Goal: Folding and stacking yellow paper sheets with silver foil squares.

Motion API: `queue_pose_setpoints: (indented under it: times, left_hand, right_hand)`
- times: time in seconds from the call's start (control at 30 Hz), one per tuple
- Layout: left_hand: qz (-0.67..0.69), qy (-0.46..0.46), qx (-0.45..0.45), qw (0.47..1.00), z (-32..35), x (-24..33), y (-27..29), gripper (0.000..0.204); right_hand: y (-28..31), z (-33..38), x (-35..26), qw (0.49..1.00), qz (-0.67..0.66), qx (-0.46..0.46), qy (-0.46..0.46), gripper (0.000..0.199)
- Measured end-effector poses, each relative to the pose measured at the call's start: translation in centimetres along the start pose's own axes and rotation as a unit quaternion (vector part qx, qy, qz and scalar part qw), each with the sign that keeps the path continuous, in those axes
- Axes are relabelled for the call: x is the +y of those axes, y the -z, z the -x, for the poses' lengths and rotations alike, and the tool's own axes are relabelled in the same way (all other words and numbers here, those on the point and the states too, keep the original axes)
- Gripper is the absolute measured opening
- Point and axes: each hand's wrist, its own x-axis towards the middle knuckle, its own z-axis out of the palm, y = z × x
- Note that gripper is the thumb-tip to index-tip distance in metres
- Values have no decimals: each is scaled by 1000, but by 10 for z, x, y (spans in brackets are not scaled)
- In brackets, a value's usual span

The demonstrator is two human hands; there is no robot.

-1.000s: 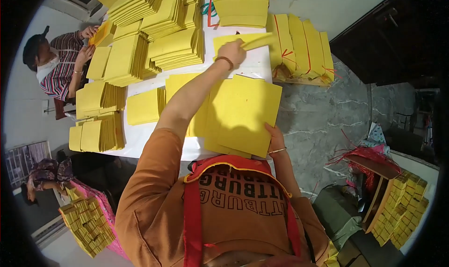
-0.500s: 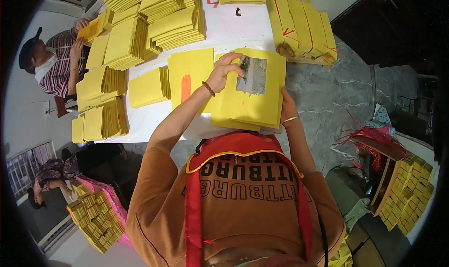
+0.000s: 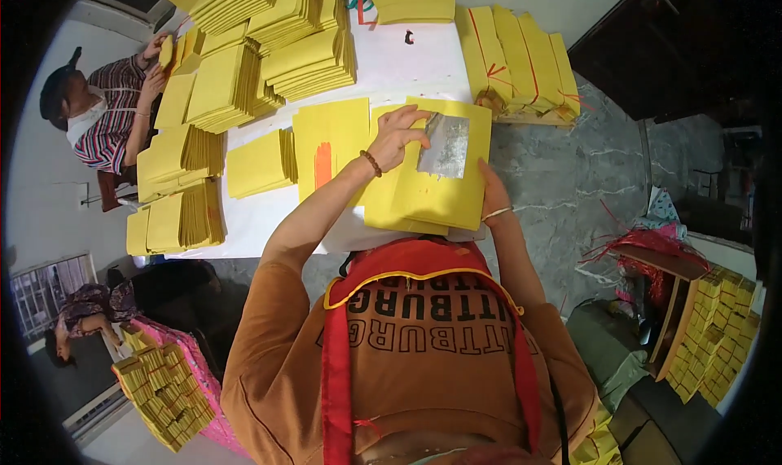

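A stack of yellow paper sheets (image 3: 440, 204) lies at the near edge of the table, its sheets slightly fanned. On the top sheet is a shiny silver foil square (image 3: 446, 149) with a ragged lower edge. My left hand (image 3: 397, 138), beaded bracelet at the wrist, reaches over from the left; its thumb and fingers are bent and closed at the foil's upper left edge. My right hand (image 3: 494, 190) grips the right edge of the yellow sheets, its fingers partly hidden. To the left lies another yellow sheet (image 3: 346, 127) with an orange patch (image 3: 323, 165).
Yellow paper bundles (image 3: 224, 86) cover the table's left side, near a seated person (image 3: 114, 107) handling yellow paper. Tied yellow bundles (image 3: 513, 62) stand at the right end. Red strings (image 3: 660, 249) hang over a stand on the right. Another person (image 3: 90, 314) is at lower left.
The view has shifted slightly, so the table sits lower. The foil square looks brighter and its upper left corner seems lifted at my left fingers. My right hand stays at the sheets' right edge.
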Motion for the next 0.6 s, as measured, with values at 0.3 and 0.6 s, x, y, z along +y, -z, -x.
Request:
queue_pose_setpoints:
  times: [0.3,0.6]
  left_hand:
    - [-1,-24,64,998,8,-2,2,57]
    - [68,132,257,955,48,3,7,42]
  right_hand:
    - [9,3,8,992,124,28,-3,33]
    - [30,28,-29,991,9,34,133,35]
